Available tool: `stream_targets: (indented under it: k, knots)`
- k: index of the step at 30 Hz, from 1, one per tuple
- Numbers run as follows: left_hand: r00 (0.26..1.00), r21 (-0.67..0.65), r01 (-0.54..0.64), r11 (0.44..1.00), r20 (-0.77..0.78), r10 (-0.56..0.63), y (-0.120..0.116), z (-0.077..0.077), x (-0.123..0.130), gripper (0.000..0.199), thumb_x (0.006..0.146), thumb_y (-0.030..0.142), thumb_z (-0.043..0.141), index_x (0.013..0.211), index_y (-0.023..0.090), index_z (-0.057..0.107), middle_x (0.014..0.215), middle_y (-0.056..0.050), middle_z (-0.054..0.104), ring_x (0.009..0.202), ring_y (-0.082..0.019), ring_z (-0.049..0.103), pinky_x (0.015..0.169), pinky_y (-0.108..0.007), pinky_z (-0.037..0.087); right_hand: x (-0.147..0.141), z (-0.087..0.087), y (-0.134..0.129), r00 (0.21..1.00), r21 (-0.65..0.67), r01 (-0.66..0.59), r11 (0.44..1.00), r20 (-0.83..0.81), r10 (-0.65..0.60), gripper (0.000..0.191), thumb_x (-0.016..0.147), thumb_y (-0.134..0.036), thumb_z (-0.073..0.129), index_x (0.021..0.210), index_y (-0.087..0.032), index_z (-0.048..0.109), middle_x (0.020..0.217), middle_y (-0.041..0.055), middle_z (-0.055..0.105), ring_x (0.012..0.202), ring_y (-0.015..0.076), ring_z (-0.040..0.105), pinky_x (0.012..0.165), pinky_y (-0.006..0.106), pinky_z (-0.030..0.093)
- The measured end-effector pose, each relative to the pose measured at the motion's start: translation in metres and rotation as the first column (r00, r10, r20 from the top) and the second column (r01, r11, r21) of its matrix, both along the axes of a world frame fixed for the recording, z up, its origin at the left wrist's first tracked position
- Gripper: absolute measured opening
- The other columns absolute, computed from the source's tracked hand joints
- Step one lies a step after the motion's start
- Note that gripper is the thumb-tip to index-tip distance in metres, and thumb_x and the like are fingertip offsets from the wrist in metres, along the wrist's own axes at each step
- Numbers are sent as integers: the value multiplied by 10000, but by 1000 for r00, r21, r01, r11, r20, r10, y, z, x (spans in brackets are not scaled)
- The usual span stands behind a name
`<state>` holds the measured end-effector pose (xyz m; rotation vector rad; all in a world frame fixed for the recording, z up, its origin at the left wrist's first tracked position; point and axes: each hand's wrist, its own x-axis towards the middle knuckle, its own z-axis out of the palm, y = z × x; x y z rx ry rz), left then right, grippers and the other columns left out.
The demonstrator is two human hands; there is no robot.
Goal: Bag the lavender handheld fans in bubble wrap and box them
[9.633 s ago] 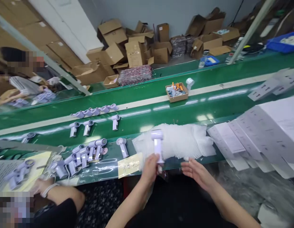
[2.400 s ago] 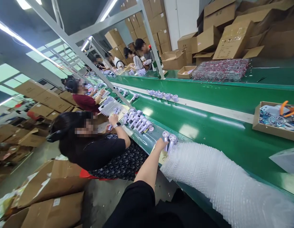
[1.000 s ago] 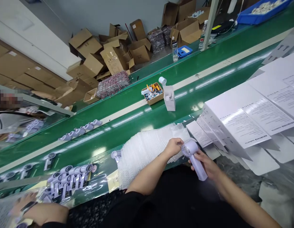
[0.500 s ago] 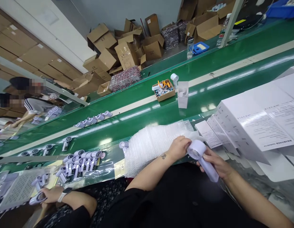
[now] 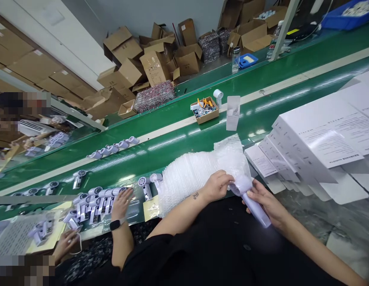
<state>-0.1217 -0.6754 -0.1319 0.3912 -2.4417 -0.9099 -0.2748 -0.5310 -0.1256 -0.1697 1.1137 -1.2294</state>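
My right hand [image 5: 266,200] is closed around the pale lilac handle of a handheld fan [image 5: 257,210], which tilts with its handle toward me. The fan's round head lies against a clear bubble-wrap bag [image 5: 230,153], at least partly covered by it. My left hand [image 5: 218,186] pinches the near edge of that bag beside the fan head. Under and left of the bag, a long fanned stack of bubble-wrap bags [image 5: 184,178] rests on the green bench. Two more fans, one of them a standing lilac fan [image 5: 145,187], are by the stack's left end.
White printed boxes [image 5: 321,139] stand at right. Across the green conveyor [image 5: 172,141] are an open white box [image 5: 233,113] and a small carton of parts [image 5: 206,115]. At left, a co-worker's hand [image 5: 121,204] is by grouped fans [image 5: 92,204].
The fan head has moved against a bubble-wrap bag, which now stands raised off the stack. A co-worker's hand has reached toward the grouped fans, and another fan stands by the stack.
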Motion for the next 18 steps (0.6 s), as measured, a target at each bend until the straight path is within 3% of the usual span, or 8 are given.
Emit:
stream_targets:
  k: [4, 7, 10, 12, 16, 18]
  knots:
    - [999, -113, -16, 993, -42, 11, 13, 2, 9, 213, 870, 153, 373, 900, 155, 584, 693, -43, 529, 671, -149, 492, 629, -272, 440, 9, 9, 5, 999, 10, 40, 999, -30, -40, 538, 729, -298, 698, 1201, -330, 443, 1051, 17, 554, 723, 174, 625, 473, 285, 552]
    - [985, -329, 145, 933, -41, -167, 22, 9, 7, 239, 853, 138, 365, 947, 145, 585, 726, -69, 539, 706, -176, 496, 664, -324, 445, 12, 14, 9, 998, -2, 48, 999, -31, -48, 453, 735, -284, 691, 1130, -311, 471, 946, 0, 565, 725, 191, 628, 464, 294, 549]
    - [939, -428, 324, 844, 34, -343, 21, 11, 8, 212, 863, 191, 398, 940, 158, 593, 740, -69, 546, 700, -177, 503, 664, -332, 448, 16, 19, 14, 994, -6, 114, 994, 4, -114, 413, 731, -261, 689, 1078, -301, 468, 888, -9, 584, 734, 207, 635, 471, 305, 552]
    - [964, -427, 253, 868, 40, -261, 18, 6, 9, 200, 866, 208, 411, 931, 157, 593, 722, -61, 536, 693, -175, 505, 649, -322, 450, 21, 21, 16, 982, 6, 187, 982, 4, -187, 415, 722, -244, 693, 1067, -295, 468, 896, -5, 602, 739, 206, 640, 487, 309, 560]
    - [991, -326, -130, 936, -19, 131, 23, -6, 1, 178, 858, 208, 419, 891, 133, 577, 735, -70, 532, 731, -183, 513, 668, -309, 465, 33, 22, 17, 942, 56, 335, 941, 8, -336, 328, 727, -217, 683, 995, -254, 498, 830, -4, 621, 721, 180, 647, 520, 279, 573]
    - [987, -269, -157, 950, -11, 160, 31, -4, -1, 165, 847, 186, 414, 871, 134, 568, 747, -70, 540, 745, -179, 521, 683, -296, 470, 37, 21, 18, 923, 83, 378, 922, 48, -383, 303, 734, -196, 668, 981, -254, 502, 811, -7, 632, 690, 171, 653, 511, 265, 573]
